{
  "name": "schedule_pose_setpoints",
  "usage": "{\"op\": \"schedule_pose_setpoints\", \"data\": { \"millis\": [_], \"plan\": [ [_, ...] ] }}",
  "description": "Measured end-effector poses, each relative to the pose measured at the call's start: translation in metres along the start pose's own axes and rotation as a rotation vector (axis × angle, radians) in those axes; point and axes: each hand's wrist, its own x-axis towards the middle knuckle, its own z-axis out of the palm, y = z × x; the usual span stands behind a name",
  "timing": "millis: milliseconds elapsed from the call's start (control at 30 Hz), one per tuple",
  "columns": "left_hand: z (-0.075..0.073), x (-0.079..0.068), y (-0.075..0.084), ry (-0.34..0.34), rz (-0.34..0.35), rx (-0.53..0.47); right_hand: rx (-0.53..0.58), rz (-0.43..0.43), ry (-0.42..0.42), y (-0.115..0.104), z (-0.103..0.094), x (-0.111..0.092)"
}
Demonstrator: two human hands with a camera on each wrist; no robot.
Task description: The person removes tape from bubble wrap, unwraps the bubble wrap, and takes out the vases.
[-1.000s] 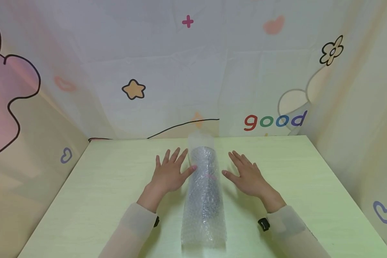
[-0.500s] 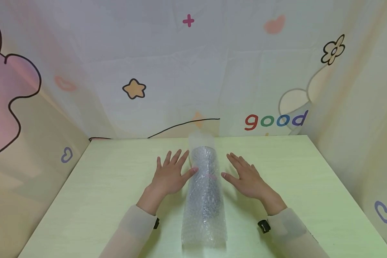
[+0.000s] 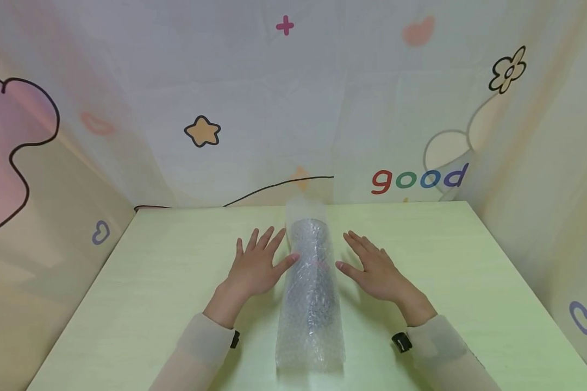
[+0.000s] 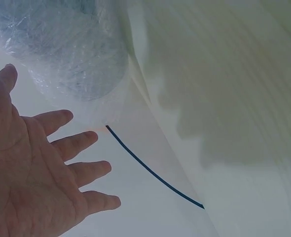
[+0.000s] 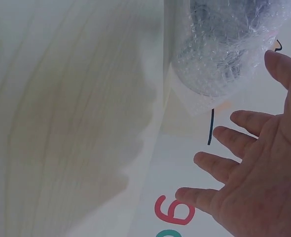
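Note:
A long roll of bubble wrap point(image 3: 313, 293) lies lengthwise on the table, its far end near the back edge. Something greyish and cylindrical shows dimly through the layers; its kind cannot be made out. My left hand point(image 3: 255, 269) hovers on the roll's left with fingers spread, the thumb tip overlapping the wrap's edge in the head view. On the opposite side, my right hand point(image 3: 379, 271) is held with straight fingers, a small gap between its thumb and the wrap. Both wrist views show the palm of the left hand point(image 4: 32, 173) and right hand point(image 5: 264, 182) holding nothing, beside the roll.
The pale green table point(image 3: 151, 271) reaches back to a printed curtain point(image 3: 254, 98) with a star and the word "good". Curtain sides rise along the table's left and right edges. A small black device point(image 3: 401, 342) sits at the right wrist.
The right hand has shifted slightly toward the roll and nearer the person. The left hand and the roll stay almost where they were; the head view has tilted a little.

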Motion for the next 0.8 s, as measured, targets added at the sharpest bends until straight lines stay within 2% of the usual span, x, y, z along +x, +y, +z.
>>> {"op": "schedule_pose_setpoints", "data": {
  "millis": [367, 800],
  "plan": [
    [-0.005, -0.005, 0.007, 0.017, 0.033, -0.006, 0.001, -0.026, -0.009, -0.005, -0.002, 0.001],
    [-0.013, -0.011, 0.025, 0.071, 0.117, -0.035, 0.09, -0.057, -0.037, -0.013, -0.004, -0.002]
  ]
}}
